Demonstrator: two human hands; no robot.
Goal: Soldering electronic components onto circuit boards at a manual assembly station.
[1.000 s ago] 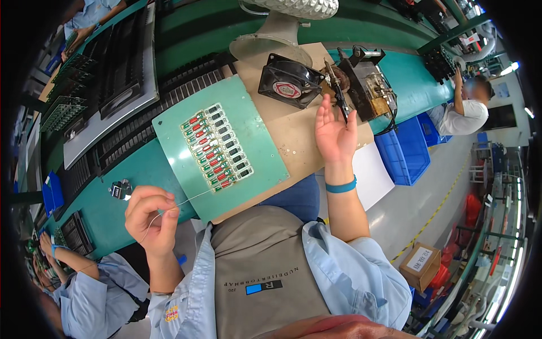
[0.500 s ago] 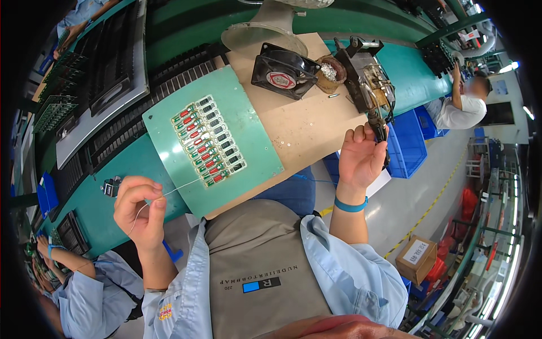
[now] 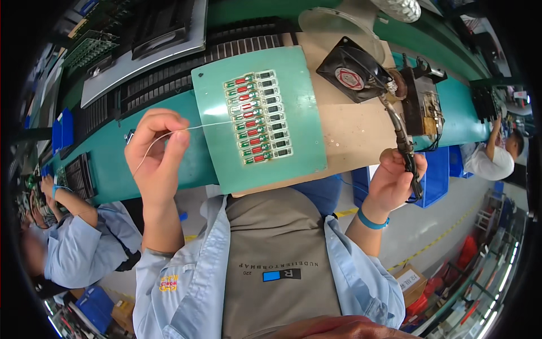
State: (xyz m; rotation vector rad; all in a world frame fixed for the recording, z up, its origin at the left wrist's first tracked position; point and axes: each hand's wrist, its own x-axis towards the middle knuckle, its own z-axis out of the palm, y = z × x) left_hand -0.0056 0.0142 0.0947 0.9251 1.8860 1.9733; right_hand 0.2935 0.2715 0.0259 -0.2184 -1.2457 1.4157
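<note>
A thin, pale solder wire (image 3: 212,125) is pinched between the thumb and fingers of my left hand (image 3: 161,150). Its free end reaches over a green sheet (image 3: 226,175) to a row of small circuit boards (image 3: 251,122), each with a red part and a dark part. At the right, my right hand (image 3: 393,182) grips a soldering iron (image 3: 401,135) by its dark handle. The iron's metal end points up, close to the black fan (image 3: 350,70) and the round tin (image 3: 400,85) of shiny metal shavings.
Beyond the tin stands a metal soldering stand (image 3: 422,107). A clear funnel-shaped hood (image 3: 333,25) hangs behind the fan. Blue bins (image 3: 437,175) sit below the bench at right. Black slotted racks (image 3: 158,93) lie at the far left. Co-workers (image 3: 84,243) sit at both sides.
My right hand has closed around the soldering iron, which has come away from the stand with its metal end near the tin. My left hand, still pinching the solder wire, has risen beside the sheet.
</note>
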